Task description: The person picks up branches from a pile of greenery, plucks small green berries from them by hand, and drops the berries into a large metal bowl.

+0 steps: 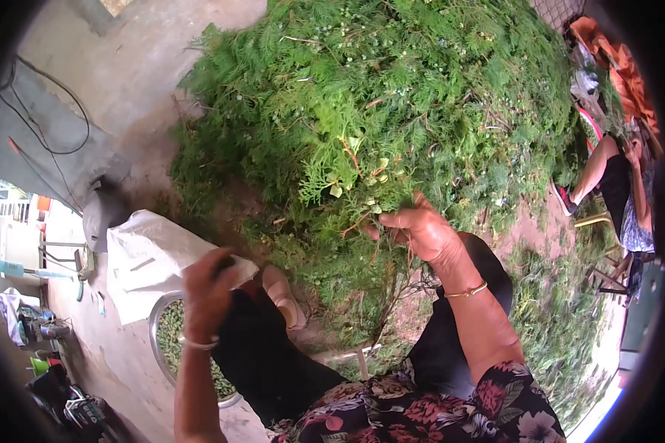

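Note:
My right hand (423,230) is closed, its thumb and fingers pinching the stem of a leafy conifer sprig (351,166). The sprig has flat bright green foliage, a reddish twig and a few pale green cones. Behind it rises a large pile of cut conifer branches (391,81). My left hand (213,292) is raised beside the rim of a round metal bowl (156,332), apart from the sprig. Motion smears its fingers, so what they hold, if anything, cannot be made out. Small green cones (171,325) fill much of the bowl, partly hidden by my left arm.
A white sack (151,255) lies beside the bowl. Loose cuttings (554,317) cover the ground on the right, where another person (617,173) sits near the pile. An orange cloth (621,66) is at the upper right. A black cable (70,111) curls at the upper left.

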Motion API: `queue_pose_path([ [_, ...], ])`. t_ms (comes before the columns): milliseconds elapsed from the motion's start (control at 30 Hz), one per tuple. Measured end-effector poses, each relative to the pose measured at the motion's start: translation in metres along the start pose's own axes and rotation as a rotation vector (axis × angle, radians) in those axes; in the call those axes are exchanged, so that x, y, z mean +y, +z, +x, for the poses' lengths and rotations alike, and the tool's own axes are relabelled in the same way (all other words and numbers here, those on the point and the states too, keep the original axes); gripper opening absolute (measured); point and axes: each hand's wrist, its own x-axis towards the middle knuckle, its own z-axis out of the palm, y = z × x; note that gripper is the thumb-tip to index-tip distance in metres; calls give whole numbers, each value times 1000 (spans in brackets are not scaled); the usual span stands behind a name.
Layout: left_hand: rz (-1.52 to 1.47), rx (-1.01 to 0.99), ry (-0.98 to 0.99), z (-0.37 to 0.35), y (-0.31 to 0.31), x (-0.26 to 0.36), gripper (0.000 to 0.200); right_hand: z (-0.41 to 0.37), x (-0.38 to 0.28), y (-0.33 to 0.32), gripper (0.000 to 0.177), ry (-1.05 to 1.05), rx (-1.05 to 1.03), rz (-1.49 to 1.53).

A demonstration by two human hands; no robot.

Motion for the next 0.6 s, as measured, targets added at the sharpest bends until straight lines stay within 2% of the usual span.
queue_pose_path([
  [33,44,-134,166,11,21,37,23,3,6,0,36,-10,39,10],
  [100,-24,-214,385,27,67,67,29,5,6,1,35,-10,30,-20],
  [133,-65,-225,382,35,87,78,29,6,7,0,33,-11,21,-47],
  [167,-107,-239,379,41,105,85,29,1,2,11,31,-23,125,1],
  [200,-110,-246,382,45,120,87,29,6,10,3,31,-24,132,3],
  [267,-20,-167,405,52,142,86,25,21,22,-9,33,-52,107,-163],
  [300,-24,-175,402,53,148,86,25,21,27,-13,38,-81,124,-133],
  [333,-94,-128,399,54,152,87,24,21,29,-17,38,-73,132,-132],
  [400,-171,-83,385,57,160,83,23,23,31,-25,36,4,221,-334],
  [467,-307,-55,483,62,167,73,19,7,5,-1,35,-15,232,-411],
  [500,-309,-52,479,62,165,75,19,3,-5,9,34,-43,239,-485],
  [567,-517,-327,104,62,152,82,14,9,4,2,32,-85,176,-429],
  [600,-518,-326,104,63,148,84,14,12,7,0,29,-128,115,-372],
])
